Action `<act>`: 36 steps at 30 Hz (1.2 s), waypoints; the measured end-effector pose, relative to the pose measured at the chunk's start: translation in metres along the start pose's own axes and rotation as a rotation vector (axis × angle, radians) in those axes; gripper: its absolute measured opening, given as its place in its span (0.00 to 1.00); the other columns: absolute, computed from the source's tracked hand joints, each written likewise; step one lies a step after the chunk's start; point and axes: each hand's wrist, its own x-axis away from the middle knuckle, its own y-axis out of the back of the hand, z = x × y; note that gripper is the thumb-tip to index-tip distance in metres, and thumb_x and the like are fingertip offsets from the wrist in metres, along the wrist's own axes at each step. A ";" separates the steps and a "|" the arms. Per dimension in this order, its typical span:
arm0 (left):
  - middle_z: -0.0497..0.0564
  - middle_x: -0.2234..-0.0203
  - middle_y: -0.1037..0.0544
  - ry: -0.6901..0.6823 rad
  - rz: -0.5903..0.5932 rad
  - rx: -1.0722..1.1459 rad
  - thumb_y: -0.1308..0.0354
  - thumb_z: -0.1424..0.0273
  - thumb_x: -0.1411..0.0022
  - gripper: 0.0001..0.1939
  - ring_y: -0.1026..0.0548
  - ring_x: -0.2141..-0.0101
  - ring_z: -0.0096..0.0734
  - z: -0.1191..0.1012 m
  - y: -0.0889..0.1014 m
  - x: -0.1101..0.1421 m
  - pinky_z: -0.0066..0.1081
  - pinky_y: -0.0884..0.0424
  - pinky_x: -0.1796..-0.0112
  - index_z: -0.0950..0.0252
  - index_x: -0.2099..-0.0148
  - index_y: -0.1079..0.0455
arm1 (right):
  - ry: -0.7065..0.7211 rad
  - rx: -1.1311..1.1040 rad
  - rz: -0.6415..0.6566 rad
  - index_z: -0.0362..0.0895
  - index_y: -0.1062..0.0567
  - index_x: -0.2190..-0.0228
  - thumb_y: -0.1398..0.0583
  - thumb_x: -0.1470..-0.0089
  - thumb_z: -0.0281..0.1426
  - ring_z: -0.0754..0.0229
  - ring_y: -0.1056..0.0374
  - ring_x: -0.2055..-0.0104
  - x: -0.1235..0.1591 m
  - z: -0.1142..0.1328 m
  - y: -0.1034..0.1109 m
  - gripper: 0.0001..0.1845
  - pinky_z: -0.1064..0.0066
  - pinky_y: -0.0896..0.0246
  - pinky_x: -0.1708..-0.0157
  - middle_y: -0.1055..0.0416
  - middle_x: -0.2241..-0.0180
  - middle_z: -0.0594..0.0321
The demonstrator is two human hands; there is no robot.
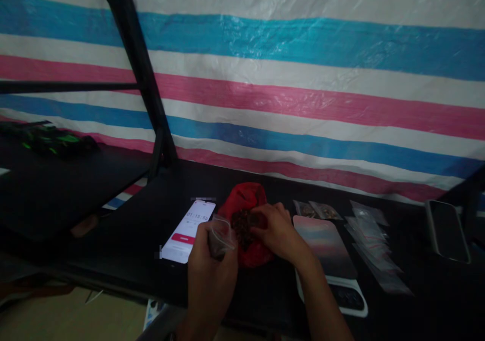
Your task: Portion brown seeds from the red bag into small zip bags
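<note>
My left hand (214,275) is closed around a small clear zip-lock bag (222,235), its mouth facing up. To the right of it lies a red bag (246,194), its top open on a heap of small dark brown pieces (242,227) whose kind I cannot make out. The fingers of my right hand (275,230) are bent together at the heap, and whatever is between them is hidden. Beside my right forearm lies a flat scale (326,245) with a shiny plate and a dark display.
A lit phone (189,232) showing a timer lies left of my left hand. Two filled small bags (318,210) sit behind the scale, with a fanned stack of clear bags (373,245) to their right. Another phone (447,230) lies far right. A black post (132,53) rises at left.
</note>
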 end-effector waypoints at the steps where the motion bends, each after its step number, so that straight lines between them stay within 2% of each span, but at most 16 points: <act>1: 0.44 0.72 0.27 0.002 0.034 -0.050 0.38 0.66 0.38 0.06 0.28 0.71 0.33 0.003 0.003 -0.001 0.31 0.31 0.69 0.58 0.62 0.33 | -0.007 -0.006 -0.024 0.49 0.18 0.51 0.31 0.45 0.25 0.45 0.34 0.47 -0.001 0.000 -0.001 0.20 0.55 0.41 0.47 0.21 0.52 0.55; 4: 0.47 0.69 0.26 -0.022 0.097 -0.148 0.40 0.65 0.37 0.04 0.27 0.69 0.36 0.010 0.008 -0.004 0.34 0.31 0.66 0.58 0.61 0.32 | 0.020 0.034 -0.049 0.50 0.19 0.48 0.35 0.44 0.23 0.47 0.34 0.49 -0.004 0.003 0.001 0.22 0.56 0.42 0.47 0.22 0.53 0.54; 7: 0.51 0.63 0.23 -0.033 0.133 -0.175 0.40 0.65 0.38 0.06 0.25 0.63 0.41 0.013 0.008 -0.008 0.37 0.29 0.61 0.59 0.58 0.30 | 0.056 0.196 0.052 0.49 0.18 0.46 0.40 0.44 0.18 0.46 0.36 0.47 -0.004 0.011 0.006 0.27 0.57 0.43 0.47 0.21 0.49 0.54; 9: 0.51 0.62 0.22 0.020 0.173 -0.194 0.40 0.65 0.38 0.06 0.24 0.62 0.41 0.014 0.006 -0.011 0.38 0.29 0.61 0.59 0.59 0.30 | 0.044 0.293 0.109 0.47 0.19 0.44 0.43 0.45 0.16 0.46 0.36 0.45 -0.005 0.018 0.007 0.31 0.57 0.44 0.47 0.22 0.47 0.53; 12: 0.48 0.69 0.23 0.141 0.261 -0.204 0.41 0.65 0.37 0.05 0.24 0.67 0.40 0.016 0.002 -0.017 0.36 0.31 0.64 0.59 0.61 0.32 | 0.056 0.327 0.133 0.44 0.22 0.41 0.44 0.47 0.14 0.45 0.36 0.42 -0.008 0.024 0.003 0.35 0.58 0.43 0.45 0.23 0.45 0.52; 14: 0.46 0.72 0.24 0.200 0.294 -0.181 0.41 0.66 0.38 0.04 0.25 0.70 0.38 0.017 0.000 -0.021 0.34 0.33 0.67 0.58 0.63 0.33 | 0.058 0.269 0.131 0.43 0.22 0.43 0.44 0.49 0.13 0.47 0.35 0.42 -0.012 0.024 -0.001 0.34 0.60 0.41 0.44 0.22 0.47 0.53; 18: 0.44 0.75 0.27 0.199 0.233 -0.140 0.41 0.69 0.43 0.04 0.28 0.72 0.36 0.020 -0.001 -0.024 0.33 0.35 0.69 0.58 0.67 0.34 | 0.052 0.175 0.121 0.41 0.18 0.50 0.44 0.52 0.11 0.51 0.31 0.44 -0.016 0.018 -0.003 0.31 0.64 0.39 0.41 0.21 0.50 0.52; 23: 0.45 0.76 0.27 0.209 0.209 0.018 0.42 0.64 0.47 0.05 0.29 0.72 0.35 0.027 -0.002 -0.024 0.33 0.34 0.69 0.59 0.68 0.33 | 0.077 0.173 0.131 0.40 0.17 0.48 0.44 0.52 0.10 0.50 0.31 0.41 -0.016 0.019 -0.005 0.33 0.63 0.39 0.38 0.23 0.47 0.50; 28: 0.43 0.77 0.30 0.193 0.165 0.074 0.45 0.62 0.47 0.07 0.31 0.73 0.33 0.030 -0.002 -0.029 0.32 0.35 0.71 0.59 0.67 0.33 | 0.124 0.061 0.107 0.38 0.17 0.48 0.40 0.51 0.11 0.51 0.28 0.40 -0.017 0.017 -0.010 0.30 0.63 0.40 0.35 0.21 0.46 0.50; 33: 0.45 0.74 0.27 0.136 0.179 0.108 0.43 0.62 0.46 0.08 0.29 0.72 0.34 0.029 -0.003 -0.031 0.33 0.31 0.68 0.59 0.65 0.32 | 0.134 -0.133 0.136 0.42 0.16 0.49 0.40 0.52 0.11 0.54 0.23 0.44 -0.015 0.013 -0.006 0.31 0.67 0.34 0.40 0.17 0.48 0.55; 36: 0.44 0.73 0.28 0.086 0.147 0.101 0.40 0.61 0.43 0.09 0.29 0.71 0.34 0.030 -0.004 -0.032 0.34 0.30 0.66 0.59 0.63 0.33 | 0.066 -0.301 0.153 0.44 0.16 0.51 0.37 0.49 0.15 0.53 0.20 0.49 -0.013 0.007 -0.002 0.26 0.65 0.29 0.46 0.16 0.51 0.57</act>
